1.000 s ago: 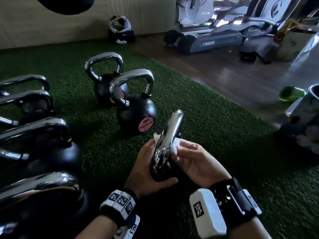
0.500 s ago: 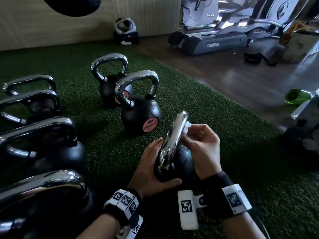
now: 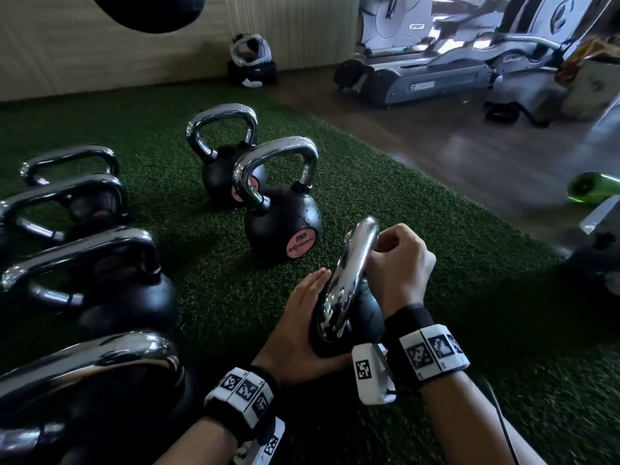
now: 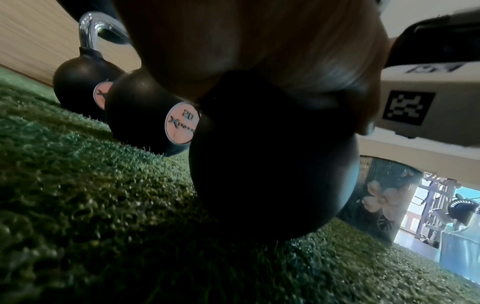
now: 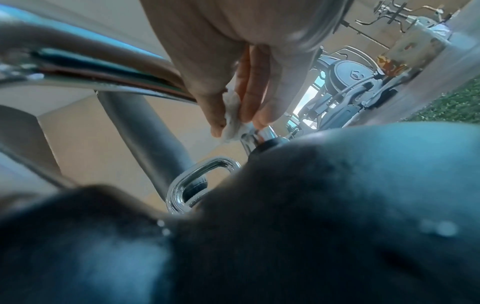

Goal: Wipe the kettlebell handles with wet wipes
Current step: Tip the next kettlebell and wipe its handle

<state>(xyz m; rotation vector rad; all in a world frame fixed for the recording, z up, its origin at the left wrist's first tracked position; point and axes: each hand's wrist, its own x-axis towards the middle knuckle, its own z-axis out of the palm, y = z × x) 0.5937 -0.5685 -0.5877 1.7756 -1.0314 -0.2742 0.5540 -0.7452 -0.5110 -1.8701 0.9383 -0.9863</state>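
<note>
A black kettlebell (image 4: 272,164) stands on the green turf right in front of me, its chrome handle (image 3: 350,280) pointing away. My left hand (image 3: 312,317) holds the ball from the left, fingers lying along it and the thumb wrapped round the near side. My right hand (image 3: 389,253) curls round the far end of the handle. In the right wrist view its thumb and fingers (image 5: 259,107) pinch a small white wet wipe (image 5: 231,117) against the handle's far post. The head view hides the wipe behind the hand.
Two more kettlebells (image 3: 281,226) (image 3: 224,169) stand just beyond, and a row of larger ones (image 3: 127,297) lines the left. The turf ends at a wooden floor (image 3: 469,156) on the right, with a green bottle (image 3: 590,187) and exercise machines (image 3: 436,78) beyond.
My right hand has slid with the wipe from the handle's middle up to its far end, closing round it. The left hand has stayed on the ball.
</note>
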